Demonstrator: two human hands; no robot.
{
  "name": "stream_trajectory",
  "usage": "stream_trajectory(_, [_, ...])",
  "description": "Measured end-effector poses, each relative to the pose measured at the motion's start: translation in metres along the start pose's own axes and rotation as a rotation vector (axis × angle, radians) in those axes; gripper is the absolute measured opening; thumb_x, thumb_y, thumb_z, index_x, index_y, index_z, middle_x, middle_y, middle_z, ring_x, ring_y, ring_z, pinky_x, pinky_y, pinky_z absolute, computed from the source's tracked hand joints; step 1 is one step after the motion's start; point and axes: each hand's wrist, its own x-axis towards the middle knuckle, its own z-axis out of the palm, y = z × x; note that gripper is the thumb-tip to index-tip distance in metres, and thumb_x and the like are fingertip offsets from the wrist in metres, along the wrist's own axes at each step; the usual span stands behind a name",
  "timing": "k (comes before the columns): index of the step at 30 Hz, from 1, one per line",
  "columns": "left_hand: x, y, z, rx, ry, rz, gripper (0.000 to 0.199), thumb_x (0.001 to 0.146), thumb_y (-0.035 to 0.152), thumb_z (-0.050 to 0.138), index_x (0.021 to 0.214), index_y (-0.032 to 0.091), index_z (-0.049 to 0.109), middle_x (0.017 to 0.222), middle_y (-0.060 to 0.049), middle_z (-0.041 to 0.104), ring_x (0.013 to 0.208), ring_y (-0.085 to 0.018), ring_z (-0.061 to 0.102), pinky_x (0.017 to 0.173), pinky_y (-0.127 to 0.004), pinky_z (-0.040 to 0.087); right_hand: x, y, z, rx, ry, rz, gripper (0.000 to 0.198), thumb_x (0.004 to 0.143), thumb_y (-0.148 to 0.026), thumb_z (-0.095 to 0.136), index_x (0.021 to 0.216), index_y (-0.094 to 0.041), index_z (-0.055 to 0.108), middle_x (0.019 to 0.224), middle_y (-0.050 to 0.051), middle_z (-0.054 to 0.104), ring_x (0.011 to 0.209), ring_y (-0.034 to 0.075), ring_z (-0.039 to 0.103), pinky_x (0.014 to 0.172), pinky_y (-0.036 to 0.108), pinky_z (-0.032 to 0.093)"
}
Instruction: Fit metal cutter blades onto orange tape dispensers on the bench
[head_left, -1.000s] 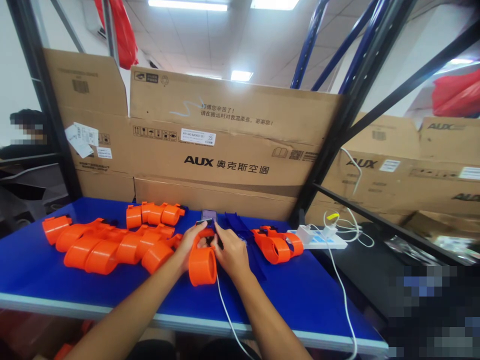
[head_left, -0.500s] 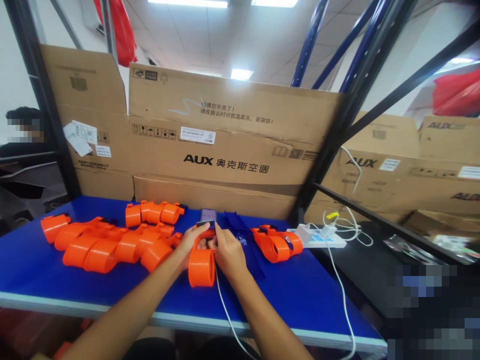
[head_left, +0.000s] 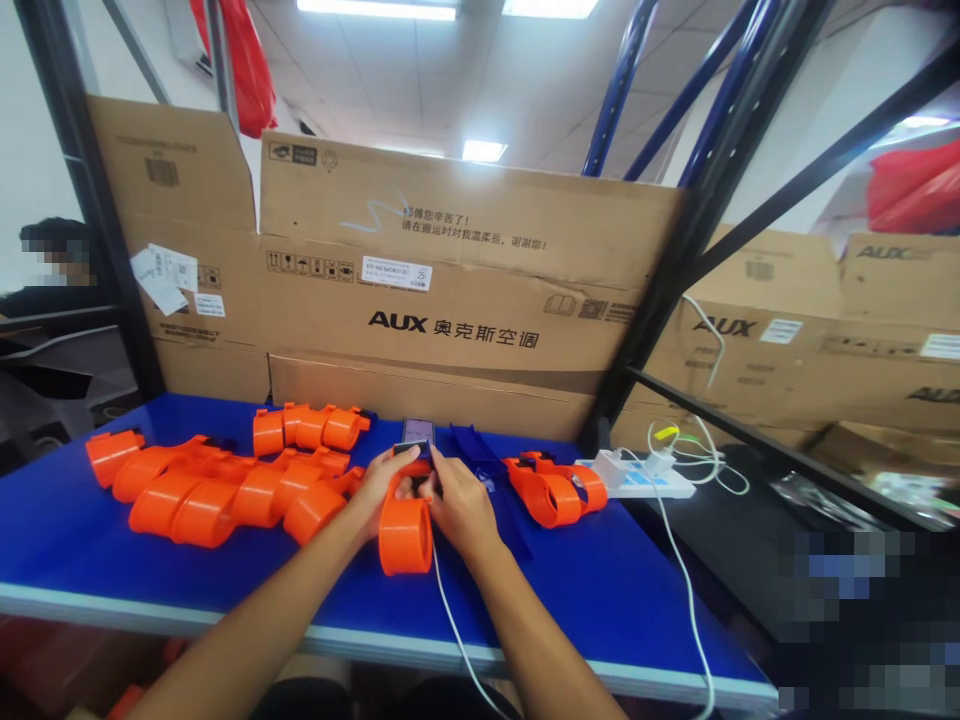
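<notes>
Currently, a glossy, bright orange, ring-shaped plastic piece (head_left: 406, 537) is being held above the near middle of the flat blue tabletop (head_left: 262, 590), between the two bare hands, its hollow cylinder hanging toward the wearer. At its far end, a small, dark, rectangular module (head_left: 412, 450) is being covered in part by the thumb of the left hand (head_left: 379, 490); the upper part of the piece is being gripped from beneath by that hand's curled fingers. The fingers of the right hand (head_left: 466, 505) are being held bent against the module's right side; whether anything is being pinched there cannot be told. A thin white cable (head_left: 444, 600) is trailing down from beside the right hand; its upper end is being hidden by the fingers.

Handling (judged): low weight is being inferred from the thin-walled, hollow cylinder. A stiff body is being assumed, with slight give at the rim. Some slip is being expected on the smooth surface. The module is being rated the most fragile part. Accordingly, the solid orange section just beside the module is being favoured for the hold; pulling on the cable is being ruled out as unsound.
</notes>
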Motion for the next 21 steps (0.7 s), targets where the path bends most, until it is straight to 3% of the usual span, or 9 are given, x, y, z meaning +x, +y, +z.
stream_trajectory(6, [-0.0038,0.0019,0.0044,0.123,0.052,0.140,0.042,0.075,0.054,0.080,0.085,0.019,0.059,0.041,0.008,0.047,0.032,-0.007,0.039,0.039,-0.019,0.031,0.0032,0.0019,-0.0110,0.254,0.033,0.115,0.048,0.095,-0.028,0.059,0.142,-0.022,0.055,0.105,0.009,0.074,0.084,0.020,0.071,0.081,0.033,0.061])
stream_trajectory(12, [-0.0073,0.0025,0.0054,0.377,0.076,0.317,0.039,0.075,0.052,0.079,0.086,0.018,0.063,0.047,0.007,0.051,0.035,-0.007,0.042,0.040,-0.020,0.031,0.0009,-0.0013,-0.0099,0.294,0.066,0.181,0.048,0.092,-0.025,0.057,0.140,-0.023,0.058,0.113,0.010,0.074,0.087,0.021,0.073,0.083,0.034,0.061])
stream_trajectory(16, [-0.0077,0.0020,0.0044,0.427,0.097,0.328,0.039,0.075,0.053,0.079,0.086,0.018,0.064,0.044,0.008,0.048,0.035,-0.007,0.040,0.040,-0.021,0.031,-0.0002,-0.0005,-0.0082,0.247,0.046,0.127,0.045,0.094,-0.023,0.052,0.138,-0.020,0.059,0.108,0.011,0.074,0.092,0.023,0.071,0.086,0.037,0.059])
stream_trajectory(21, [-0.0074,0.0018,0.0051,0.400,0.093,0.305,0.041,0.073,0.054,0.080,0.085,0.018,0.065,0.042,0.008,0.047,0.033,-0.007,0.039,0.039,-0.021,0.031,-0.0009,0.0018,-0.0066,0.188,0.040,0.080,0.046,0.096,-0.023,0.048,0.140,-0.017,0.057,0.095,0.011,0.072,0.081,0.022,0.068,0.076,0.036,0.058])
